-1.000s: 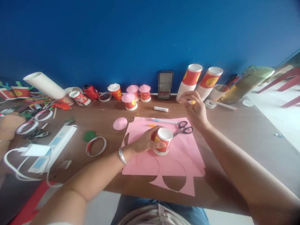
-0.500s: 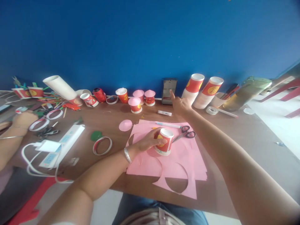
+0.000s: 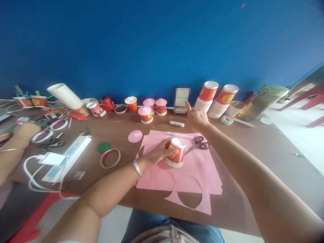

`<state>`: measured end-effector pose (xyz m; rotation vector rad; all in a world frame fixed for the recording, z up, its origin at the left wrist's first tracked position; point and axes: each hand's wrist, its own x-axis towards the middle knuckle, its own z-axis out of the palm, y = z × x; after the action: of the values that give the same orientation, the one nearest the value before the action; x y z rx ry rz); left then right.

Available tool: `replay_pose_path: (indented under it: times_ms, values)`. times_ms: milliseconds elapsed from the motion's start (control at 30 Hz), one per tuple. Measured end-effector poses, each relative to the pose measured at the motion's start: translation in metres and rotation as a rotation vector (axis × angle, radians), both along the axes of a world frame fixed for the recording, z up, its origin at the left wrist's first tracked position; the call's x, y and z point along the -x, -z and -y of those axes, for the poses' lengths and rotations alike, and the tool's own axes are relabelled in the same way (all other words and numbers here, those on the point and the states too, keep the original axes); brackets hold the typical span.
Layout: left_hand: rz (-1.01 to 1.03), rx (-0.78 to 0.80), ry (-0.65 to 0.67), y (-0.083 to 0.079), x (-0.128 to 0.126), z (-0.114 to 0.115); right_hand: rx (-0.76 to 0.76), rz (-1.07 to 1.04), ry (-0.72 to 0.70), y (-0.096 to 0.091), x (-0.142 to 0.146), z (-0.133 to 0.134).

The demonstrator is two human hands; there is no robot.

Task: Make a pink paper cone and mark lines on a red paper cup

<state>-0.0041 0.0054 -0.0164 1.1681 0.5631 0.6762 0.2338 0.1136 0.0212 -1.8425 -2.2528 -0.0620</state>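
Pink paper sheets (image 3: pixel 154 184) lie layered on the brown worktop (image 3: pixel 273 145), the nearest piece with a round opening cut out of it and overhanging the others. On them stands a red paper cup (image 3: pixel 178 152), upright, white end uppermost. Judged by material, it will be light and thin-walled: stiff enough for normal handling, easily dented by a squeeze, a little slick on the printed side. Low on the wall, near the wider bottom band, is the sound place to take hold.

Left hand (image 3: pixel 163 152): grip closed lightly round the cup's left side, thumb across the front, forearm slanting in from the near left, a silver bracelet (image 3: pixel 137 168) at the wrist. Scissors (image 3: pixel 199 144) lie just right of the cup, partly open; a capped marker (image 3: pixel 181 135) lies behind.

Right hand (image 3: pixel 197 115): arm extended well forward, index finger out towards a phone (image 3: pixel 181 101) — contact cannot be confirmed. The other fingers appear curled; whether they hold anything cannot be told. A glue stick (image 3: pixel 177 124) lies nearby. Farther left stand three pink-topped cups (image 3: pixel 153 107); behind everything, a blue wall (image 3: pixel 162 44).
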Motion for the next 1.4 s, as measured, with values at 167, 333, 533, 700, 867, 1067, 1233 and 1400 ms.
replay_pose_path:
  times_ms: [167, 333, 533, 700, 867, 1067, 1233, 1400]
  values:
    - [0.068, 0.041, -0.025, -0.001, -0.001, 0.001, -0.140, -0.056, -0.048, -0.003, 0.002, 0.052]
    - [0.173, 0.101, -0.111, -0.002, -0.002, 0.002, -0.306, -0.181, -0.176, -0.002, 0.002, 0.108]
    - [0.172, 0.144, -0.175, 0.000, -0.002, -0.001, -0.476, -0.354, -0.408, -0.010, 0.003, 0.145]
    - [0.177, 0.131, -0.145, -0.003, 0.000, 0.000, -0.613, -0.324, -0.562, -0.015, 0.005, 0.164]
    - [0.170, 0.095, -0.109, 0.001, 0.002, 0.001, -0.649, -0.327, -0.567, -0.013, 0.006, 0.177]
    - [0.197, 0.174, -0.142, 0.001, 0.002, 0.003, -0.349, -0.704, -0.499, -0.010, -0.008, 0.176]
    - [0.201, 0.196, -0.120, -0.001, 0.002, 0.002, -0.127, -1.091, -0.308, 0.012, -0.022, 0.157]
    - [0.179, 0.214, -0.083, 0.003, 0.006, 0.000, 0.104, -1.331, -0.207, 0.036, -0.029, 0.148]
